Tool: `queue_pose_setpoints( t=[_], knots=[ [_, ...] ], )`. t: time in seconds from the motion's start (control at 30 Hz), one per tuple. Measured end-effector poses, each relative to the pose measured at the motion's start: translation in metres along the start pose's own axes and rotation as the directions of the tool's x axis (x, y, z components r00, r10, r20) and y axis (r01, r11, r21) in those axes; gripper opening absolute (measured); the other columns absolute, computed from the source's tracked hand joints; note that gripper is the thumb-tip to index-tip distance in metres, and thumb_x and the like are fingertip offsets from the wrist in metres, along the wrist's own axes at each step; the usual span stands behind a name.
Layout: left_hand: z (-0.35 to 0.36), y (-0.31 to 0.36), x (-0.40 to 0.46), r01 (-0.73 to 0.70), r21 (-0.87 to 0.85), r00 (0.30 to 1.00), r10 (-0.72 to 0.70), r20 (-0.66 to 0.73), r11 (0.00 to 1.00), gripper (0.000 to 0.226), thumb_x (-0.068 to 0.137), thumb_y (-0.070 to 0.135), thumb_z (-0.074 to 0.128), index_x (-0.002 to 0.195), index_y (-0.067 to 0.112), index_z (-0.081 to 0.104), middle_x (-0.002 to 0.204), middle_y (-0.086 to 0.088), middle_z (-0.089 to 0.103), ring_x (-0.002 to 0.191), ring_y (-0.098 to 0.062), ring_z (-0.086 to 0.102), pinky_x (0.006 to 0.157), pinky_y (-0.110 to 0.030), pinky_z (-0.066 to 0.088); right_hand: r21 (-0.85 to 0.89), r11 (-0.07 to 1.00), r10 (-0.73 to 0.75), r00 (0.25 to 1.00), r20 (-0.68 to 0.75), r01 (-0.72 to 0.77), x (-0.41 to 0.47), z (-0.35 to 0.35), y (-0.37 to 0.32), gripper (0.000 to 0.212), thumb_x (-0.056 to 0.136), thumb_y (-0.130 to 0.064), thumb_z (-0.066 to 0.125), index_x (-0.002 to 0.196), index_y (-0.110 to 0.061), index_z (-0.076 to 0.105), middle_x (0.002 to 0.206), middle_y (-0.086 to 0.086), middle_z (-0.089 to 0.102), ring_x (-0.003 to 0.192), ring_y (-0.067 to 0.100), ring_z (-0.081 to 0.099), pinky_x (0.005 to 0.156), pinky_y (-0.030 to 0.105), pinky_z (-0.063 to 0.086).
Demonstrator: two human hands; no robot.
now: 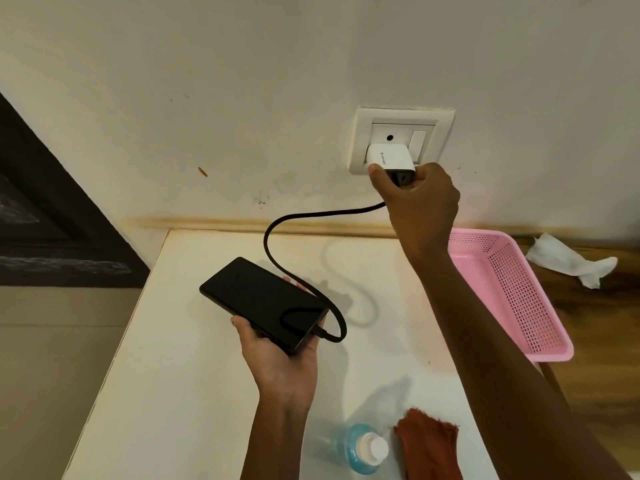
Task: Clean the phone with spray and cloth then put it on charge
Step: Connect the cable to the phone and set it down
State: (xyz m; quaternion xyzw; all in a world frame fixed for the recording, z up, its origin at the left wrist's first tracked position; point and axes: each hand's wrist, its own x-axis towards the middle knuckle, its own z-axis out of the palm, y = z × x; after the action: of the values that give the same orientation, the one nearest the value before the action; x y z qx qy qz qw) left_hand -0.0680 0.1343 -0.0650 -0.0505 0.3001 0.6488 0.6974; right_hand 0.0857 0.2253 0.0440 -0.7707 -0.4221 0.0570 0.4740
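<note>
**Phone held in one hand, charger gripped at the wall socket**

The left hand (277,344) is held palm-up above the white desk (194,375), forearm rising from the lower edge of the view. The black phone (261,301) is cradled in its grip, screen upward and dark, with the thumb along the near edge and the fingertips showing past the far edge. A black cable (294,220) is plugged into the phone's near-right end, looped beside it, and carried up in a curve toward the wall.

The right arm is stretched forward and upward from the lower right, wrist raised. The right hand (415,195) is closed around the white charger (389,159), which is pinched between thumb and curled fingers and set against the wall socket (360,133); whether the prongs are fully seated cannot be told.

On the desk's near edge a spray bottle (363,448) is seen, and a rust-coloured cloth (429,448) just beside it. A pink basket (512,289) is seen behind the right forearm, with a crumpled white tissue (568,259) beyond it.
</note>
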Motion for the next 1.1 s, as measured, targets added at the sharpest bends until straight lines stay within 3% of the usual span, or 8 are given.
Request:
queue_pose_setpoints(
  t=[0.17,0.37,0.67,0.87,0.93,1.03,1.1],
  knots=[
    [-0.001,-0.001,0.001,-0.001,0.011,1.0,0.001,0.005,1.0,0.052,0.096,0.057,0.028,0.125,0.025,0.058,0.112,-0.01,0.07,0.099,-0.03,0.069,0.09,-0.057,0.05,-0.101,0.995,0.023,0.998,0.057,-0.017,-0.006,-0.013,0.005,0.067,0.066,-0.069,0.064,0.105,-0.015,0.055,0.092,-0.003,0.06,0.083,0.014,0.055,0.065,0.027,0.039],
    [-0.001,0.001,0.0,0.003,-0.016,1.0,-0.003,0.001,1.0,0.052,0.096,0.057,0.028,0.121,0.025,0.061,0.115,-0.009,0.07,0.107,-0.03,0.066,0.094,-0.056,0.047,-0.198,0.976,-0.093,0.996,0.017,0.094,-0.017,-0.013,0.002,0.022,0.089,-0.034,0.054,0.087,-0.012,0.059,0.084,0.005,0.067,0.07,0.018,0.051,0.06,0.025,0.03],
    [-0.001,0.0,-0.001,-0.002,-0.008,1.0,0.002,0.01,1.0,0.05,0.095,0.057,0.031,0.122,0.027,0.06,0.115,-0.009,0.069,0.108,-0.031,0.065,0.094,-0.057,0.047,-0.313,0.935,-0.151,0.986,0.066,0.164,-0.009,-0.008,-0.003,0.022,0.096,-0.022,0.045,0.089,-0.005,0.057,0.086,0.012,0.066,0.068,0.021,0.044,0.062,0.027,0.027],
    [0.0,0.0,0.0,0.002,0.013,1.0,-0.002,-0.016,1.0,0.05,0.094,0.058,0.033,0.123,0.027,0.059,0.115,-0.01,0.069,0.104,-0.031,0.067,0.092,-0.056,0.049,-0.271,0.943,-0.195,0.981,0.021,0.194,-0.013,-0.01,0.007,0.024,0.095,-0.031,0.047,0.083,-0.011,0.054,0.078,0.003,0.061,0.066,0.019,0.047,0.051,0.026,0.027],
    [0.0,0.001,0.001,-0.002,0.007,1.0,0.002,-0.02,1.0,0.051,0.094,0.058,0.031,0.122,0.027,0.06,0.116,-0.009,0.069,0.103,-0.031,0.067,0.093,-0.056,0.048,-0.167,0.969,-0.195,0.98,-0.049,0.184,-0.011,-0.012,0.011,0.027,0.096,-0.034,0.044,0.081,-0.014,0.055,0.075,-0.003,0.058,0.066,0.018,0.05,0.047,0.022,0.027],
    [0.0,0.002,0.003,-0.005,0.0,1.0,0.005,-0.022,1.0,0.053,0.095,0.058,0.029,0.123,0.026,0.06,0.116,-0.011,0.069,0.101,-0.031,0.068,0.088,-0.055,0.051,-0.093,0.958,-0.281,0.951,-0.131,0.271,0.0,-0.016,0.02,0.016,0.094,-0.015,0.044,0.101,-0.012,0.058,0.089,0.003,0.063,0.075,0.021,0.06,0.059,0.024,0.041],
    [0.0,0.001,0.003,0.006,-0.001,1.0,-0.006,-0.021,1.0,0.054,0.095,0.059,0.028,0.124,0.025,0.059,0.116,-0.011,0.069,0.102,-0.031,0.068,0.087,-0.053,0.052,-0.205,0.924,-0.342,0.937,-0.064,0.324,0.007,-0.017,0.026,0.044,0.086,0.001,0.048,0.127,-0.014,0.048,0.108,0.01,0.06,0.084,0.023,0.06,0.064,0.033,0.05]
  ],
)
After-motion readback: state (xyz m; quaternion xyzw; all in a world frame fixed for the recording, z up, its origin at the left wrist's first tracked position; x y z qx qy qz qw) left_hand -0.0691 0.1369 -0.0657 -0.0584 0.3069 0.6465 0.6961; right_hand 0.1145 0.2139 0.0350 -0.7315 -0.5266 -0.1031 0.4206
